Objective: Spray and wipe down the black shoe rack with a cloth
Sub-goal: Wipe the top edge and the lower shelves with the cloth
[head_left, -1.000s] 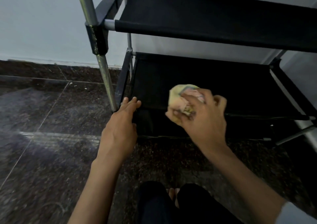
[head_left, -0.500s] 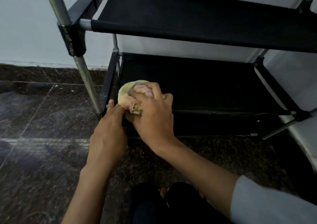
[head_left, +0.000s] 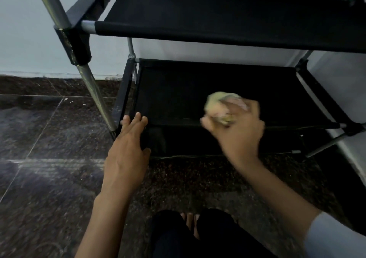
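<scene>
Here, wiping reaches the lowest shelf [head_left: 178, 91]: right hand [head_left: 235, 131] clutches the balled cloth [head_left: 219, 105], left hand [head_left: 128, 147] braces with fingers extended; how much remains cannot be told.

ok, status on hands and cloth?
Left hand braces rack's front-left corner. Right hand grips crumpled pale yellow cloth on black fabric bottom shelf. Nothing in the way.

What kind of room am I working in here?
Probably a home entryway or hallway corner: a black fabric-shelved shoe rack with metal poles stands against a plain white wall on a dark speckled polished stone tile floor.
</scene>
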The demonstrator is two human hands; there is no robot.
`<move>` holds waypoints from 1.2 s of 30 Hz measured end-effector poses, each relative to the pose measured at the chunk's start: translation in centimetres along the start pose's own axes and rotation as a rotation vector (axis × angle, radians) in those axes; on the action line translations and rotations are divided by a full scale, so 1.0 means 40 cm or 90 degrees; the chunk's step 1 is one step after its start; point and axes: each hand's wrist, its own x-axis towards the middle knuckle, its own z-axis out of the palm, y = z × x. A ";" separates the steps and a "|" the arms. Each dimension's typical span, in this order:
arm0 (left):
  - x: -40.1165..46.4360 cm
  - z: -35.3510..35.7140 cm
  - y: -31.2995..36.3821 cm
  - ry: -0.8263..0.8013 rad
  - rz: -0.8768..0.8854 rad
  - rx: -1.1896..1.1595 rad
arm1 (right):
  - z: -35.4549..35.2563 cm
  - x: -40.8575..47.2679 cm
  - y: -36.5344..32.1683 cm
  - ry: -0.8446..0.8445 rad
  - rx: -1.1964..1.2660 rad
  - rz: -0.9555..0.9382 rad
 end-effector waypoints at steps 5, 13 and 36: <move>0.004 -0.005 0.004 -0.004 -0.002 0.000 | 0.127 -0.083 -0.172 -0.103 -0.001 -0.204; 0.002 -0.018 0.001 -0.023 -0.026 0.015 | -0.039 -0.036 0.137 -0.019 -0.096 -0.086; 0.052 0.129 0.157 0.049 0.105 0.045 | -0.070 -0.001 0.235 0.237 0.003 0.132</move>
